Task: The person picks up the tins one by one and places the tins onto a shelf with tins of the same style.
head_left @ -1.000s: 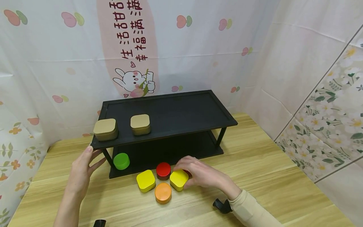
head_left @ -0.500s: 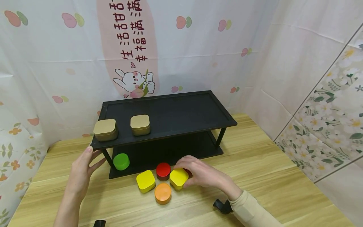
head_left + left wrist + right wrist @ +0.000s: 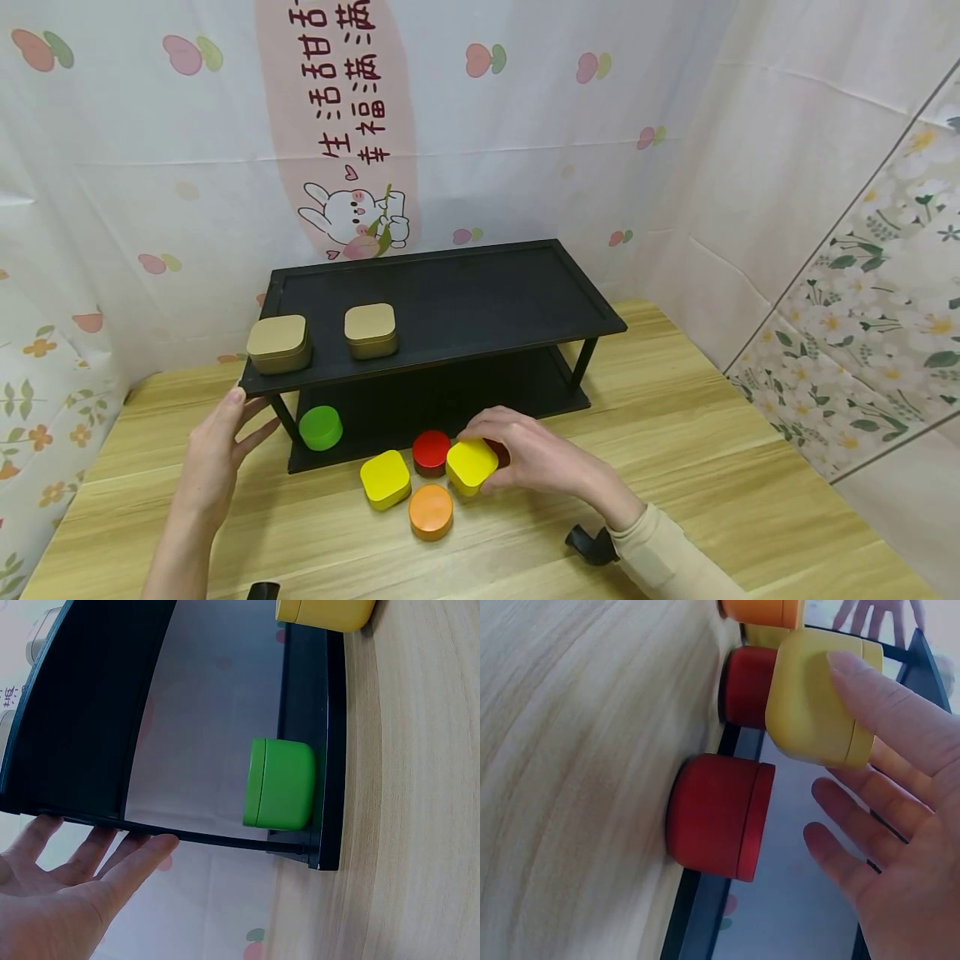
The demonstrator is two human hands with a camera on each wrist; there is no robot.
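Note:
My right hand (image 3: 528, 454) pinches a yellow square tin (image 3: 471, 465) between thumb and fingers. In the right wrist view this tin (image 3: 817, 697) is raised off the wood, overlapping a red round tin (image 3: 748, 686). A second red round tin (image 3: 716, 817) stands below the hand, mostly covered by it in the head view. My left hand (image 3: 217, 442) rests against the left end of a black two-tier shelf (image 3: 465, 292), its fingers extended along the edge in the left wrist view. Close to it, a green round tin (image 3: 321, 427) sits on the lower tier.
Two gold square tins (image 3: 371, 331) stand on the upper tier, towards its left. Before the shelf, another yellow square tin (image 3: 386, 480) and an orange round tin (image 3: 431, 512) stand on the wooden table (image 3: 675, 433). A patterned cloth (image 3: 525, 150) hangs behind.
The yellow square tin in my right hand has risen slightly and shifted a little left, towards the red round tin. My left hand and the other tins have stayed put.

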